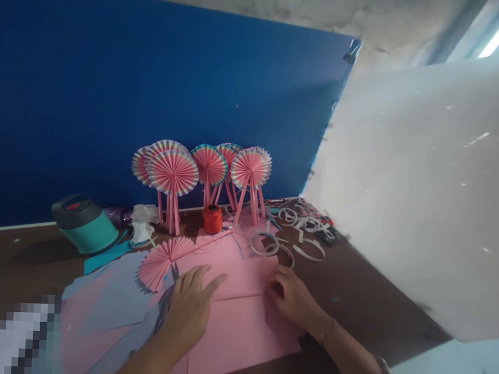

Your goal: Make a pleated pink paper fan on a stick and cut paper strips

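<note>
Paper fans (173, 172) stood apparently done, ctr; half-open fan (158, 264), L of ctr, looked unfinished; pink sheet (245, 276), lower ctr, lay unpleated under wide L hand (189, 311); R hand (293, 299) narrow at edge, grip unclear.

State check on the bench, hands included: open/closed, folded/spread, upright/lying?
Left hand: open, fingers spread over pink paper
Right hand: fingers bent at paper's right edge; grip unclear
Pink paper: lying on more pink paper
Round pleated fans: spread full circle, upright
Near pleated fan: partly spread, lying
Red spool: upright, wound
Teal container: lid on
White strips: looped, scattered
</note>
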The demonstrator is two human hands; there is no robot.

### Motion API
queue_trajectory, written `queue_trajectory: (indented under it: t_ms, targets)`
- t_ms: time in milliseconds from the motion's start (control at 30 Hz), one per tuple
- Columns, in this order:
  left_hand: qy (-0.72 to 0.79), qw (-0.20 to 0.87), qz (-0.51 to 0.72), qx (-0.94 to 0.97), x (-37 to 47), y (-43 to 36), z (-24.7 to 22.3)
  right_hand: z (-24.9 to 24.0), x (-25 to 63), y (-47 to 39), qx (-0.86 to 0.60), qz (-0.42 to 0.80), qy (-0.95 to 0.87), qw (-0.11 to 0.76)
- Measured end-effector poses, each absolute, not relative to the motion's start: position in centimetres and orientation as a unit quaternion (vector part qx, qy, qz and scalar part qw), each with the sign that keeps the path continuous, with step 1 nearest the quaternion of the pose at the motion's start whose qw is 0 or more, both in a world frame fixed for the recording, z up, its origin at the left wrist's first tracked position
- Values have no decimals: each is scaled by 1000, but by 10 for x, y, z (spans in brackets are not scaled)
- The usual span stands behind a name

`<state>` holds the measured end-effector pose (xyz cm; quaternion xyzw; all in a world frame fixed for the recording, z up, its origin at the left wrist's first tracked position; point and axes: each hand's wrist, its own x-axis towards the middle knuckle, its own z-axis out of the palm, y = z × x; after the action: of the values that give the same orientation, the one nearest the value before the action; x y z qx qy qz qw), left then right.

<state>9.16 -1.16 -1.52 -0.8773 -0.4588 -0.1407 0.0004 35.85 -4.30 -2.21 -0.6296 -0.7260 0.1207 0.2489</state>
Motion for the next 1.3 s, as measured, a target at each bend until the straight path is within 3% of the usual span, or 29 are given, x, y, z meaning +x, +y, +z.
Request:
queue_trajectory:
  t_ms: [167, 400, 533, 733, 1300]
  targets:
    - [-305, 62, -105, -945, 93, -8, -27, -20, 356, -41, -640, 118, -724, 228]
    - [-329, 33, -66, -942, 95, -6, -28, -15, 356, -44, -646, 110, -727, 204]
    - [-328, 40, -80, -941, 96, -7, -30, -11, 345, -53, -623, -11, -758, 194]
    - [-328, 57, -87, -939, 98, -7, -30, -28, 325, -57, -434, -172, -872, 150]
    - [-347, 59, -22, -936, 77, -25, -12, -19, 347, -67, -485, -140, -860, 71]
